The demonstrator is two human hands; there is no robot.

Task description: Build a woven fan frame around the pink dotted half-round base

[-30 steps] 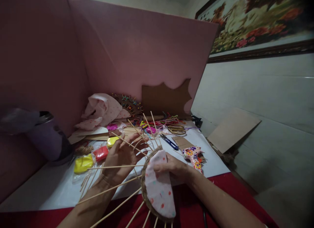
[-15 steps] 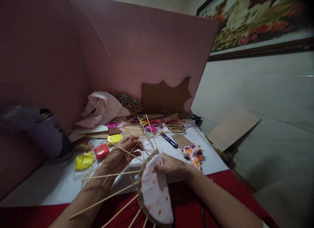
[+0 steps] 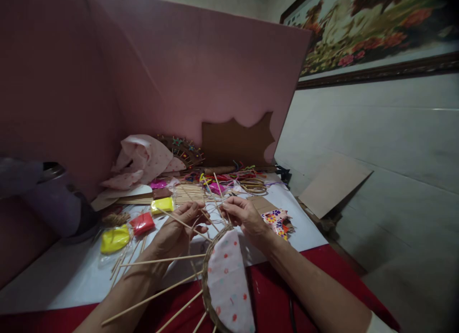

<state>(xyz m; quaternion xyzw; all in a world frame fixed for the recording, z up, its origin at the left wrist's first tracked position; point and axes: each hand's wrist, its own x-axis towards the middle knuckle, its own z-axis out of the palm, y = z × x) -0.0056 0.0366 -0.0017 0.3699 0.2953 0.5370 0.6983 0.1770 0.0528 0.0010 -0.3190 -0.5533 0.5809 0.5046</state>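
A half-round piece covered in dotted pink cloth stands near the front edge, its curved side bound with brown twine. Several thin wooden sticks fan out from that curve. My left hand is closed around thin twine, beside the upper sticks. My right hand pinches at the base of a stick just above the top of the cloth piece; whether twine is also between its fingertips is too small to tell.
Yellow and red clay packets lie left, by a purple container. Behind are pink cloth, loose sticks, coloured cords and cut brown board. A flowered glue gun lies right.
My right hand has let go of the cloth piece and moved up to the sticks. My left hand stays near the twine. The view has shifted slightly right.
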